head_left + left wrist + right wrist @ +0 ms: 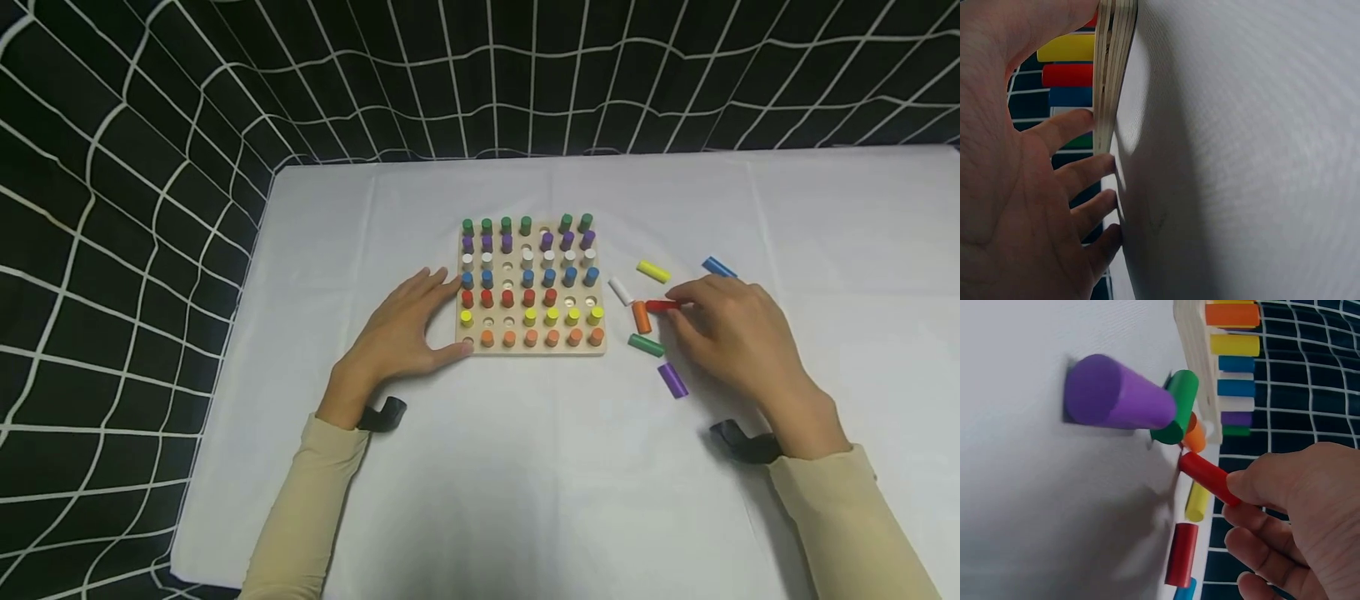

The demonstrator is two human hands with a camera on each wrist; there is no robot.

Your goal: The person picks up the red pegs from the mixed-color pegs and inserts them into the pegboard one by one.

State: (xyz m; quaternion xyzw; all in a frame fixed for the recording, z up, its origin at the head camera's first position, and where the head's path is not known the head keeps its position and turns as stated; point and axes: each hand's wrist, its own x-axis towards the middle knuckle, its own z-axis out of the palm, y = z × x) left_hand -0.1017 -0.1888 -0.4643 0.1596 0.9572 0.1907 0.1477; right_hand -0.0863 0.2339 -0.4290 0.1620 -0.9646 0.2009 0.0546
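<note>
My right hand [738, 337] pinches a red peg [1210, 478] at one end between thumb and forefinger, over the loose pegs right of the board. A wooden pegboard [540, 352] carries rows of green, purple, white, blue, red, yellow and orange pegs, with several bare holes among them. At its left edge rests my left hand [401, 329], fingers spread and thumb at the near corner. In the left wrist view, the forefinger touches the board's side [1105, 81]. Closest to the pinched peg lie an orange peg [641, 317] and a white peg [621, 291].
Also loose on the white tabletop [480, 483] are yellow [653, 271], blue [719, 267], green [646, 345] and purple [672, 380] pegs. A second red peg [1182, 555] lies below the right hand, hidden in the head view. White netting [510, 79] stands behind and left.
</note>
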